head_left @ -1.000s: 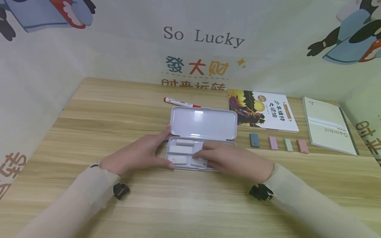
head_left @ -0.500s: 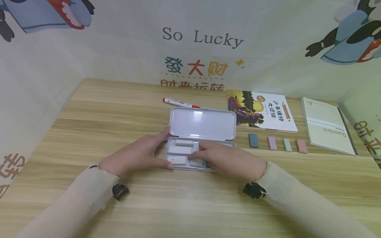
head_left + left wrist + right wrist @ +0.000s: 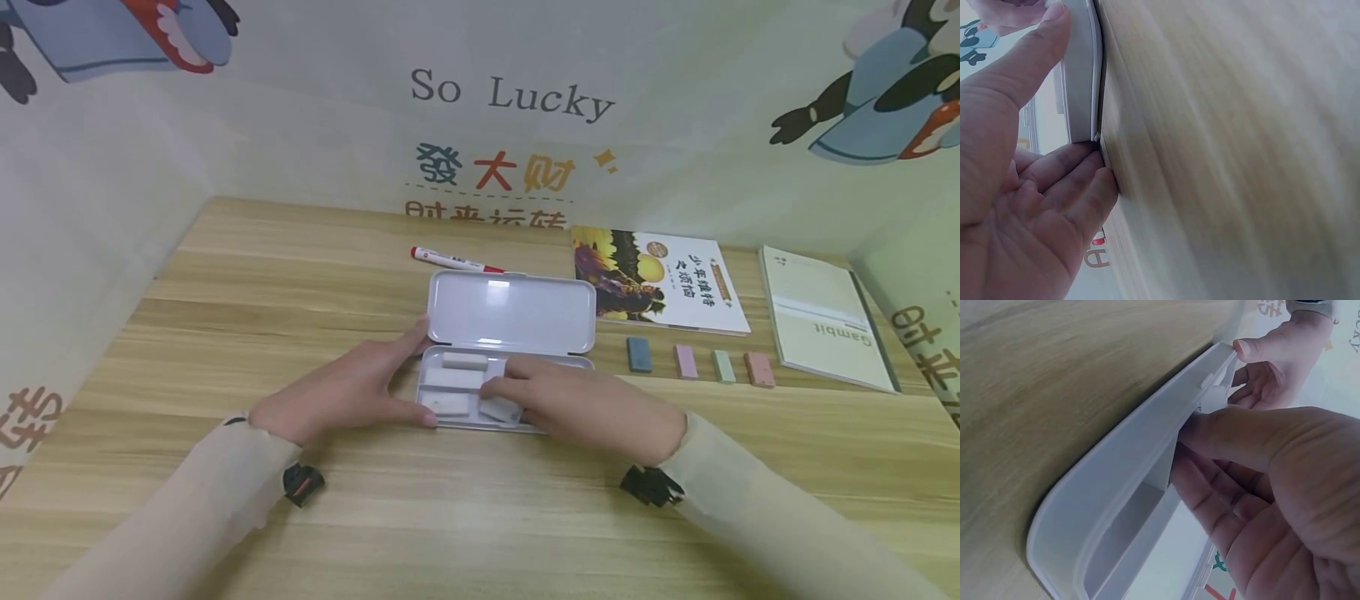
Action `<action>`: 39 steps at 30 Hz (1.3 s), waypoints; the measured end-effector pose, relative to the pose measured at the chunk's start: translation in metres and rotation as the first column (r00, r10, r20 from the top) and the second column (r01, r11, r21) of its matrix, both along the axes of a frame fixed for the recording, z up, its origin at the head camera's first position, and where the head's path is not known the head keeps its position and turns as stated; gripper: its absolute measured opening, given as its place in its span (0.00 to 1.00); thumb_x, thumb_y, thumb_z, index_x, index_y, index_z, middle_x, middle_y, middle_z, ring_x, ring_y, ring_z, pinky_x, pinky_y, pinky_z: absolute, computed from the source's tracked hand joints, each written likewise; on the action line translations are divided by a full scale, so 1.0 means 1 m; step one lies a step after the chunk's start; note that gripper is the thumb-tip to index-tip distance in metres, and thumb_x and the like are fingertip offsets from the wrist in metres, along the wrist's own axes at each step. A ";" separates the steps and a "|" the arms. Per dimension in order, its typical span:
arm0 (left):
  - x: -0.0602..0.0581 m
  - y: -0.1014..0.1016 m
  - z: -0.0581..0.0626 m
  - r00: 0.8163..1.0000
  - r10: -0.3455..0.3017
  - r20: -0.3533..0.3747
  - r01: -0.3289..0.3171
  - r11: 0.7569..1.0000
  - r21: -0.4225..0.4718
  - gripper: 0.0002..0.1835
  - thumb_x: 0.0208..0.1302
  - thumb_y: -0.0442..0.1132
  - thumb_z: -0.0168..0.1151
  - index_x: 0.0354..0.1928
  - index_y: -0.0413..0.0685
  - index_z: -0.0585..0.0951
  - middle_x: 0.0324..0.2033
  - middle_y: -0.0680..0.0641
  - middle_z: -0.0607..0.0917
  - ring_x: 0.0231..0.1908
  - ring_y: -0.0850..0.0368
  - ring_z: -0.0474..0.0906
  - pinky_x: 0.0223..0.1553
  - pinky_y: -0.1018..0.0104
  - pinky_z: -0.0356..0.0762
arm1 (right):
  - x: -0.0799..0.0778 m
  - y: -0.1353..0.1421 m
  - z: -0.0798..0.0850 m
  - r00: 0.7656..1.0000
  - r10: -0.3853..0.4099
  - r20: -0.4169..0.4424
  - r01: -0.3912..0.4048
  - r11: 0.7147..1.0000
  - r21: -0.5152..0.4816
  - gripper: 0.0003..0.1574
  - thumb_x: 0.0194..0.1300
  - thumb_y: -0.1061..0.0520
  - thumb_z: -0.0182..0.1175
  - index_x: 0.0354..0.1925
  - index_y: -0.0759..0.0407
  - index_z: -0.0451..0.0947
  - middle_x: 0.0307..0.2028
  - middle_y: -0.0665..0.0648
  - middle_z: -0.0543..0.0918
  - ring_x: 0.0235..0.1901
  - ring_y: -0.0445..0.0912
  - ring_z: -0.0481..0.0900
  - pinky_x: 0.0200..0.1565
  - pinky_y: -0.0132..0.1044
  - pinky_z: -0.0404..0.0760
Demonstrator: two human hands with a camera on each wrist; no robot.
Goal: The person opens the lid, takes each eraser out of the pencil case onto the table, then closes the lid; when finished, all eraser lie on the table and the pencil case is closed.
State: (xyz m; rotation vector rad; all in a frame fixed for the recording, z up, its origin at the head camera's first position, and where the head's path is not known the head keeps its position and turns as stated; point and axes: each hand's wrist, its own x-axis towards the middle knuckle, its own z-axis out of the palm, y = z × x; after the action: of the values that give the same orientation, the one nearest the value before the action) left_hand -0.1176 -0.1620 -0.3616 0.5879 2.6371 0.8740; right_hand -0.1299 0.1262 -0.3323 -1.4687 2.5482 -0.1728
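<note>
Where case (image 3: 1082, 81) edges crowd the right fingers (image 3: 1200, 490), grip unclear, left fingers (image 3: 1094, 194) spread outside.

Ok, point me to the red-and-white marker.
In the head view, the red-and-white marker lies on the table just beyond the open white case, to the left of the illustrated book.
</note>
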 end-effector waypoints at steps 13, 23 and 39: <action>0.001 0.001 0.000 1.000 0.002 0.007 -0.002 1.000 0.004 0.67 0.55 0.56 0.81 0.84 0.43 0.46 0.77 0.40 0.71 0.76 0.42 0.70 0.78 0.42 0.65 | 0.001 0.000 0.003 0.999 0.008 0.054 -0.004 0.996 -0.086 0.19 0.74 0.61 0.63 0.59 0.49 0.81 0.52 0.50 0.82 0.50 0.42 0.82 0.55 0.38 0.87; 0.000 0.000 0.001 1.000 0.006 0.016 -0.005 1.000 -0.005 0.67 0.55 0.56 0.81 0.85 0.44 0.46 0.75 0.42 0.74 0.74 0.44 0.72 0.78 0.43 0.66 | 0.001 0.000 0.001 0.991 -0.030 0.130 0.034 0.999 -0.030 0.22 0.77 0.62 0.59 0.65 0.50 0.80 0.55 0.53 0.81 0.52 0.42 0.81 0.56 0.37 0.87; 0.000 0.000 0.000 1.000 0.018 0.017 -0.018 1.000 -0.007 0.67 0.55 0.58 0.80 0.85 0.44 0.46 0.78 0.40 0.69 0.77 0.41 0.67 0.79 0.41 0.64 | -0.001 0.009 -0.002 0.986 -0.069 0.155 0.089 0.988 -0.125 0.22 0.76 0.61 0.61 0.66 0.58 0.78 0.55 0.53 0.87 0.56 0.45 0.85 0.60 0.41 0.86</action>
State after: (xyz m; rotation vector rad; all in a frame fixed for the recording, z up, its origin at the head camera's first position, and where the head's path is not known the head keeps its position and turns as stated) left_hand -0.1172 -0.1617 -0.3620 0.5535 2.6333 0.8705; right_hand -0.1312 0.1352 -0.3348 -1.3426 2.5156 -0.4541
